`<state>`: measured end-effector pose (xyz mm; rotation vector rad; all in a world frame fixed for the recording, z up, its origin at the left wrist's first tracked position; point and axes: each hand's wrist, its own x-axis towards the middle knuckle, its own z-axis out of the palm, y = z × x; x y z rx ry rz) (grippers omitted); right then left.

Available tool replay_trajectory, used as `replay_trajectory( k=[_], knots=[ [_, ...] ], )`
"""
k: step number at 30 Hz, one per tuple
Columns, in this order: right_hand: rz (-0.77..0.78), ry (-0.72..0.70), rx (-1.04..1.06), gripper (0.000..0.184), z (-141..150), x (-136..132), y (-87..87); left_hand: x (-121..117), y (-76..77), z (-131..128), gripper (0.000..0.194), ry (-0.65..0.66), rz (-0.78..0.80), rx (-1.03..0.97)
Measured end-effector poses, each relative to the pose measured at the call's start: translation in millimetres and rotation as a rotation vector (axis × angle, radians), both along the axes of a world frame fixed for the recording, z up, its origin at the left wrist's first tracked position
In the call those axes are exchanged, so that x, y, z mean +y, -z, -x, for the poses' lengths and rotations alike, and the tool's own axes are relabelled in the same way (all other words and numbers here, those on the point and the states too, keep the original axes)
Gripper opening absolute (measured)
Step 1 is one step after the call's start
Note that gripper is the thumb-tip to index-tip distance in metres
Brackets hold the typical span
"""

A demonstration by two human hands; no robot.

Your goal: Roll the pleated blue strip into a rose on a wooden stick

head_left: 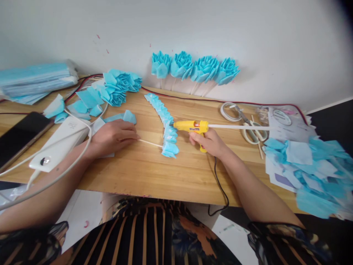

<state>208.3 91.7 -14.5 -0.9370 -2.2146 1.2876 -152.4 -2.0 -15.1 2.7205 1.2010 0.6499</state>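
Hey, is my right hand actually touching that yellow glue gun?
Touching. The head view shows the right hand gripping the yellow glue gun by its handle, with no gap between them.

A craft table (138, 173) (a messy one), blue flowers (204, 69) standing by the wall (176, 25), a glue gun (187, 126) showing.

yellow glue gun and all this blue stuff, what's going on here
A person's right hand holds a yellow glue gun, pointing it at a pleated blue strip on the wooden table. The left hand holds a thin stick that reaches the strip's near end. Four stemmed blue flowers rest by the wall.
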Motion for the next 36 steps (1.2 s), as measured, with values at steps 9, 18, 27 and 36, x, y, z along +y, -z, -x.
replay_trajectory(
  k=[9, 18, 27, 36],
  knots=[
    [-0.008, 0.042, -0.04, 0.05, -6, 2, -5.8, 1, 0.5, 0, 0.032, 0.001, -0.007, -0.013],
    [-0.005, 0.022, -0.081, 0.05, -8, 3, -6.8, 1, 0.1, 1, 0.032, -0.009, 0.014, -0.011],
    [-0.255, 0.017, -0.24, 0.033, -15, 3, -13.8, 0, -0.1, 1, 0.035, -0.026, 0.042, 0.005],
    [-0.268, 0.062, -0.271, 0.04, -20, 8, -14.1, 0, -1.1, 1, 0.034, -0.03, 0.048, 0.004]
  ],
)
